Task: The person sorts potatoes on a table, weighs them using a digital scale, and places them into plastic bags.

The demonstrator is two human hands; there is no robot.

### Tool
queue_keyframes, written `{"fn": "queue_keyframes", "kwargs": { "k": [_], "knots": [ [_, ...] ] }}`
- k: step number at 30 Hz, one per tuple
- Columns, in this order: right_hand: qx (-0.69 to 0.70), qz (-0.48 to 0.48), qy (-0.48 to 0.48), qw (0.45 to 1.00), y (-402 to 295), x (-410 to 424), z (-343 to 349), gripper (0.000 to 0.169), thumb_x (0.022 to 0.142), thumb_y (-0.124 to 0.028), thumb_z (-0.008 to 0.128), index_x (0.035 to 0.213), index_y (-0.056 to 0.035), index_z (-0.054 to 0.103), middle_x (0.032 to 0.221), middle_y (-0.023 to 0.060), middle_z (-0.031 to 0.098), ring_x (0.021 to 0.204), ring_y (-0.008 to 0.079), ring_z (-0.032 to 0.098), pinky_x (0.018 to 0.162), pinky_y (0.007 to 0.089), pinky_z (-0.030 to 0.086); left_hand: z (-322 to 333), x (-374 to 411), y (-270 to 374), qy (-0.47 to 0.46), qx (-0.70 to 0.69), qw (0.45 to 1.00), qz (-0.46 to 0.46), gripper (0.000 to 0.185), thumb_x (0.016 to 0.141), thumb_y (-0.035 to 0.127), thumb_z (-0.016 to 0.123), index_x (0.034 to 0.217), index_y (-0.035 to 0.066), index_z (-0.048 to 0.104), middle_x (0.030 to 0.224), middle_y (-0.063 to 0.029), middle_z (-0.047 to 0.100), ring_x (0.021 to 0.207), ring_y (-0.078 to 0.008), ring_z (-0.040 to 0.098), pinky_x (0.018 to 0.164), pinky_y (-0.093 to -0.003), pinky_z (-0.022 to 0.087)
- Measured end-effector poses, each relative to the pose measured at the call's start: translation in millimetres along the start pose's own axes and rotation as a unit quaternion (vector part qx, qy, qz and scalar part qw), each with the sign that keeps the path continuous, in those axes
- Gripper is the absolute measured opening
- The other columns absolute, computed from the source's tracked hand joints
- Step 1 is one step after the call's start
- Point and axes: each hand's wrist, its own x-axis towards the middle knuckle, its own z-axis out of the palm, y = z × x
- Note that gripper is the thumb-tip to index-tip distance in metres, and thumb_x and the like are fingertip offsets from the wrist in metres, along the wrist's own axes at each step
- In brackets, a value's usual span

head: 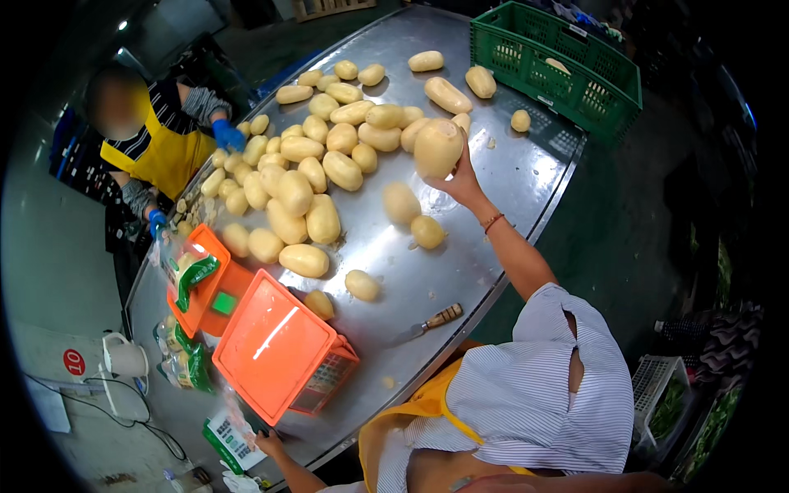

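A large peeled potato [438, 150] is raised above the steel table [474, 271] in my right hand [462, 179], its fingers wrapped around the lower side. Low in the view, my left hand [269, 444] grips the edge of a clear plastic bag [237, 434] with a green border and printing. Close to that hand stands a scale with an orange tray [277, 345]. Two potatoes [427, 232] lie below my right hand. A knife with a wooden handle [444, 315] rests near the table edge on my side.
Many peeled potatoes [342, 171] cover the table's middle. A green plastic crate [555, 68] stands at the far right corner. Across the table, a co-worker in blue gloves [228, 135] handles a bag [188, 268] over another orange scale [216, 246]. Filled bags [183, 357] lie beside the scales.
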Motion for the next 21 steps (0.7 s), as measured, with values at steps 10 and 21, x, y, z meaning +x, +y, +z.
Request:
{"fn": "queue_keyframes", "kwargs": {
  "k": [10,21],
  "knots": [
    [0.038,-0.034,-0.049,0.997,-28,16,3,0.105,0.064,-0.006,0.074,0.138,-0.0106,0.0,0.131,0.0093,0.032,0.12,0.0205,0.037,0.097,0.0341,0.037,-12,-16,14,0.035,0.024,0.999,-0.012,0.039,0.071,0.014,0.066,0.104,-0.005,0.058,0.111,-0.0186,0.053,0.102,-0.0332,0.052,0.087,-0.0384,0.041],
    [-0.008,0.012,-0.005,1.0,-43,-2,20,0.098,0.062,-0.01,0.077,0.137,-0.0068,0.013,0.122,0.0086,0.043,0.11,0.0185,0.046,0.09,0.032,0.042,-17,-22,19,0.095,0.008,0.995,-0.024,0.026,0.073,0.017,0.066,0.094,0.004,0.064,0.093,-0.0097,0.062,0.086,-0.028,0.059,0.073,-0.0377,0.046]
  ]
}}
